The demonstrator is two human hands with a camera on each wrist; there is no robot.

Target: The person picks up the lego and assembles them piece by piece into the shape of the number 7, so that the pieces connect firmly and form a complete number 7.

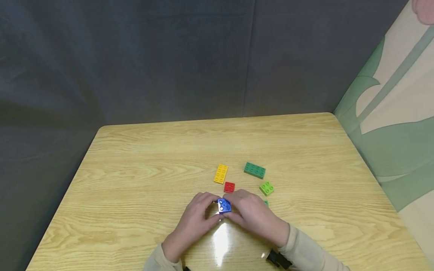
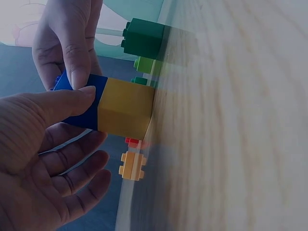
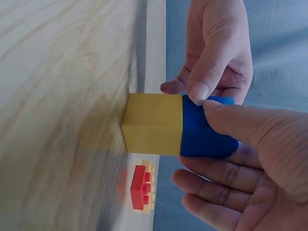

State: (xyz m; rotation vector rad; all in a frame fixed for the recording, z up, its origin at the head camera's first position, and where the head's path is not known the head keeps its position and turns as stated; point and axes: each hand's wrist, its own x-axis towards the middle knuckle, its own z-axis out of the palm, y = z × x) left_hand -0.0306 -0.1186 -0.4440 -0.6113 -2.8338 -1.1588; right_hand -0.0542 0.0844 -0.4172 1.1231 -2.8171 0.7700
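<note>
A blue building brick [image 1: 224, 206] sits on top of a yellow brick [image 2: 126, 108], which stands on the table. My left hand [image 1: 196, 214] pinches the blue brick from the left between thumb and fingers. From the other side my right hand [image 1: 252, 210] pinches the same brick, the two thumbs meeting on its near face. In the right wrist view the yellow brick's sides are bare, and blue and yellow lie flush. The other fingers of both hands are loosely bent beside the stack.
Beyond the hands on the wooden table [image 1: 152, 162] lie a yellow brick [image 1: 220, 174], a red brick [image 1: 229, 187], a dark green brick [image 1: 254, 170] and a lime green brick [image 1: 266, 188]. Another green brick [image 1: 266, 203] is mostly hidden by the right hand.
</note>
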